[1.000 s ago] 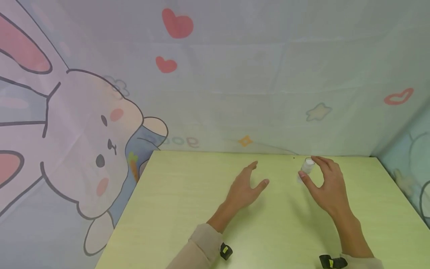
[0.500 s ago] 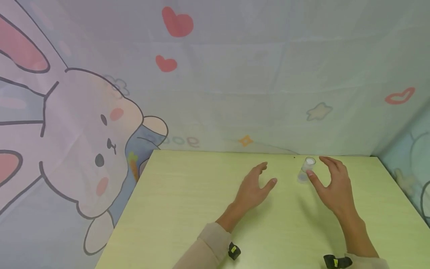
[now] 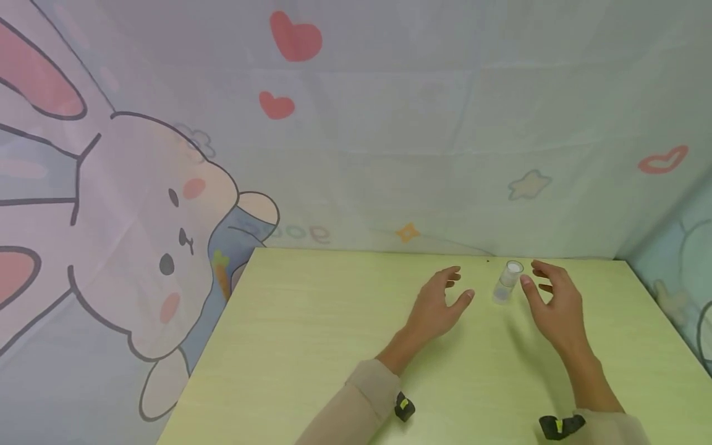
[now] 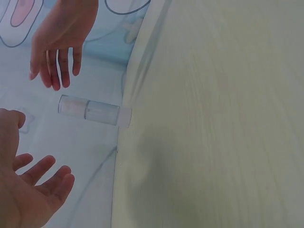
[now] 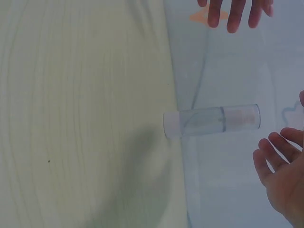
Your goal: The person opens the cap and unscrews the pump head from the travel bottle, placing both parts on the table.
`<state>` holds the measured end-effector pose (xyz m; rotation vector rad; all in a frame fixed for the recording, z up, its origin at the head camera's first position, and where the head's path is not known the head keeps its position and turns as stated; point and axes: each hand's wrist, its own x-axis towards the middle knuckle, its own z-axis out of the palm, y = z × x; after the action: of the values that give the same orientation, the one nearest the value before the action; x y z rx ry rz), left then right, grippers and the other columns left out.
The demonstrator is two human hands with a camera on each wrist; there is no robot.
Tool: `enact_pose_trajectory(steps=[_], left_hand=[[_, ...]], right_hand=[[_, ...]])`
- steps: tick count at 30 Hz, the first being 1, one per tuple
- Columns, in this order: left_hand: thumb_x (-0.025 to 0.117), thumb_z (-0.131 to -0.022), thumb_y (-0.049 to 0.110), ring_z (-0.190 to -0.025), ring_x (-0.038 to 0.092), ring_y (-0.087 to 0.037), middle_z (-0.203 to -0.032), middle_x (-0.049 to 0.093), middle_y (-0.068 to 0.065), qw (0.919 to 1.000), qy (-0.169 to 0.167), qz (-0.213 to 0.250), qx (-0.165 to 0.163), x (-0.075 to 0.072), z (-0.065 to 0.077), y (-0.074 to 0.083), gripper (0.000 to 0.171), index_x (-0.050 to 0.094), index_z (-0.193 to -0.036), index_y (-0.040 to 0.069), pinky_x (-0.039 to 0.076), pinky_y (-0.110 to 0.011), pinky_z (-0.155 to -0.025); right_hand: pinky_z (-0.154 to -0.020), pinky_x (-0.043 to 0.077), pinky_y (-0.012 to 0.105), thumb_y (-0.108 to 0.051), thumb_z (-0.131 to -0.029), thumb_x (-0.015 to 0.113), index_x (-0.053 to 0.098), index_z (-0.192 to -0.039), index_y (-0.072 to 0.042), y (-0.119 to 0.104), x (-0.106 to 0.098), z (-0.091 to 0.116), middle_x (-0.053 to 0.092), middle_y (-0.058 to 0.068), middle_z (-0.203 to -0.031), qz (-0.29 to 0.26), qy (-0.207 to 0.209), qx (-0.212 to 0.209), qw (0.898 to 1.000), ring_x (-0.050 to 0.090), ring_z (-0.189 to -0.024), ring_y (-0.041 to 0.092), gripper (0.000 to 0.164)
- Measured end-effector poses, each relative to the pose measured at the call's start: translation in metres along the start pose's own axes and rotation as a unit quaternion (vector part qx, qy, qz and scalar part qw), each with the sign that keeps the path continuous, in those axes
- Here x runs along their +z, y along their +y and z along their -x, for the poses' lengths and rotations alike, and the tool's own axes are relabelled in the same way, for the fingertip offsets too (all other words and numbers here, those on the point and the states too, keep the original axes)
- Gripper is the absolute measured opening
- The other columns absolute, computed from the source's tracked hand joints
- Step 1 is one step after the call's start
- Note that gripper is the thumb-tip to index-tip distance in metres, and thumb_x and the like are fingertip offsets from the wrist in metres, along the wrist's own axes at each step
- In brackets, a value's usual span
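Clear cylinder (image 3: 507,282) stands upright toward the back of the bench (image 3: 311,321), between the left hand (image 3: 437,309) and right hand (image 3: 559,309), both half spread and holding nothing, apparently framing it ungripped, so taking hold would call for closing inward on its sides.

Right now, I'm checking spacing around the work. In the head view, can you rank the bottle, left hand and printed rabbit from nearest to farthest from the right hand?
1. Bottle: just left of the right hand, standing between the two hands.
2. Left hand: past the bottle, farther left.
3. Printed rabbit: far left, on the backdrop.
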<state>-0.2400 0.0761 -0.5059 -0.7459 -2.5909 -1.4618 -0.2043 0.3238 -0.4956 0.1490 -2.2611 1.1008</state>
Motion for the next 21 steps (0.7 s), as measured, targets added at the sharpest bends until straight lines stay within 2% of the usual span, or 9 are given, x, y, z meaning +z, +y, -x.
enact_pose_trajectory(steps=[4,6,8,12,14,21], left_hand=[[0.059,-0.11,0.041,-0.13,0.063,-0.02,-0.143,0.063,-0.002,0.9999,0.001,0.011,0.006,0.011,-0.004,0.001,0.055,0.049,-0.156,0.013,0.052,-0.025,-0.103],[0.059,-0.11,0.038,-0.128,0.064,-0.022,-0.142,0.063,-0.004,0.9999,0.003,0.015,0.009,0.016,-0.006,0.001,0.052,0.05,-0.155,0.012,0.052,-0.023,-0.102],[0.058,-0.111,0.035,-0.127,0.065,-0.023,-0.141,0.064,-0.005,0.9998,0.007,0.014,0.013,0.021,-0.009,0.001,0.05,0.051,-0.154,0.011,0.053,-0.022,-0.1],[0.059,-0.111,0.035,-0.125,0.066,-0.022,-0.139,0.064,-0.005,0.9998,0.014,0.011,0.013,0.026,-0.015,0.003,0.048,0.053,-0.152,0.012,0.053,-0.02,-0.097],[0.06,-0.11,0.034,-0.125,0.065,-0.02,-0.139,0.064,-0.004,0.9997,0.018,0.01,0.01,0.027,-0.018,0.003,0.047,0.053,-0.152,0.013,0.053,-0.019,-0.097],[0.062,-0.109,0.032,-0.122,0.067,-0.018,-0.138,0.065,-0.002,0.9997,0.022,-0.009,0.008,0.038,-0.027,0.0,0.047,0.055,-0.151,0.011,0.052,-0.016,-0.096]], right_hand=[[-0.089,0.043,0.004,-0.018,-0.107,0.064,0.058,-0.143,0.006,0.005,0.003,0.0,0.062,0.024,-0.134,-0.005,-0.007,0.021,1.0,0.056,-0.115,0.006,0.044],[-0.089,0.044,0.004,-0.02,-0.108,0.062,0.057,-0.145,0.006,0.008,0.003,0.0,0.062,0.024,-0.135,-0.005,-0.013,0.032,0.999,0.054,-0.114,0.001,0.045],[-0.088,0.044,0.004,-0.023,-0.11,0.059,0.055,-0.146,0.007,0.01,0.003,0.0,0.062,0.024,-0.135,-0.002,-0.021,0.046,0.999,0.056,-0.115,0.006,0.047],[-0.087,0.042,0.005,-0.027,-0.112,0.054,0.052,-0.148,0.008,0.014,0.004,0.0,0.063,0.025,-0.135,0.006,-0.043,0.068,0.997,0.062,-0.119,0.034,0.05],[-0.086,0.04,0.004,-0.028,-0.113,0.052,0.052,-0.148,0.008,0.016,0.005,0.0,0.063,0.026,-0.135,0.006,-0.052,0.073,0.996,0.061,-0.12,0.043,0.05],[-0.084,0.039,0.0,-0.026,-0.113,0.05,0.049,-0.15,0.008,0.023,0.008,0.002,0.059,0.029,-0.142,0.001,-0.081,0.091,0.992,0.059,-0.126,0.047,0.05]])
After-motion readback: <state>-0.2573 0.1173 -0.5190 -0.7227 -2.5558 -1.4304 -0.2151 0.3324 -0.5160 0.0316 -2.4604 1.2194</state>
